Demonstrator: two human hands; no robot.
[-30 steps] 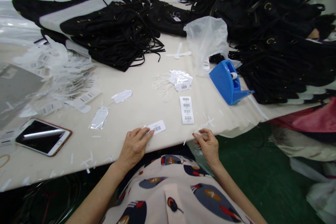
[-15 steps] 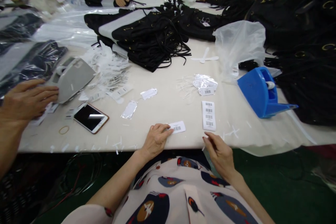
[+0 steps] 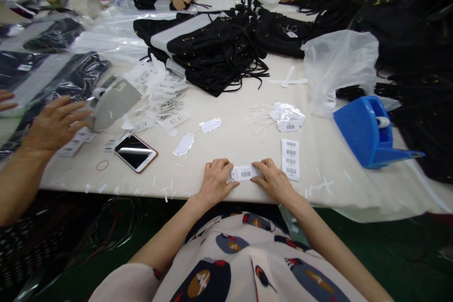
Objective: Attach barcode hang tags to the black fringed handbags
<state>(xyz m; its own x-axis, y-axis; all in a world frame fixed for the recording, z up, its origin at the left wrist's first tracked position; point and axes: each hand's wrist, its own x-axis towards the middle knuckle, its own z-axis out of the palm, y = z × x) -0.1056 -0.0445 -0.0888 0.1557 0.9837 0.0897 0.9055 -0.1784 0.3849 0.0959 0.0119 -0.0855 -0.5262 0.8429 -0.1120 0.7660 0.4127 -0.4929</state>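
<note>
A white hang tag with a barcode (image 3: pixel 244 173) lies between my hands near the table's front edge. My left hand (image 3: pixel 217 180) pinches its left end, and my right hand (image 3: pixel 272 178) pinches the right end. Just right of my right hand lies a strip of barcode stickers (image 3: pixel 290 160). Beyond it sits a pile of tags with strings (image 3: pixel 287 116). Two white tags, a nearer one (image 3: pixel 184 145) and a farther one (image 3: pixel 210 125), lie to the left of my hands.
A phone (image 3: pixel 135 152), a rubber band (image 3: pixel 102 165) and a grey tape dispenser (image 3: pixel 115 104) are on the left, near a co-worker's hand (image 3: pixel 53 125). A blue tape dispenser (image 3: pixel 364 132) stands right. Black garments (image 3: pixel 212 52) and a plastic bag (image 3: pixel 339 66) lie farther back.
My right hand has moved in from beside the sticker strip and taken the tag's right end. My left hand keeps the left end. The co-worker's hand has lifted off the grey dispenser.
</note>
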